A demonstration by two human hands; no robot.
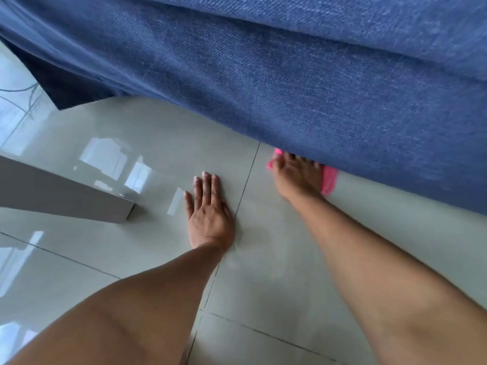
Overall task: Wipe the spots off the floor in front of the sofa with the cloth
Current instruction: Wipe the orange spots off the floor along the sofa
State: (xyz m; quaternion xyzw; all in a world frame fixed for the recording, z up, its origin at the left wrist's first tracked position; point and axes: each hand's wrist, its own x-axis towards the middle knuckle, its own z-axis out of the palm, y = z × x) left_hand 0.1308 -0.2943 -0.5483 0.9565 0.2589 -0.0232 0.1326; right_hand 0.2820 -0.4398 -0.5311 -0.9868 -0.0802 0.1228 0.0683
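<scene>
From the head view, the pink cloth (328, 181) lies on the floor (276, 259) at the sofa (290, 88) base, its long axis running from 10 to 4 o'clock along that edge. The right hand (296, 177) presses flat on top of it, fingers spread; cloth shows at 10 and 3 o'clock of the hand. The fingertips reach under the sofa's edge. The left hand (208, 212) lies flat and open on bare tile. Open floor spreads toward 6 o'clock; a grey furniture leg (66, 193) stands at 9 o'clock.
</scene>
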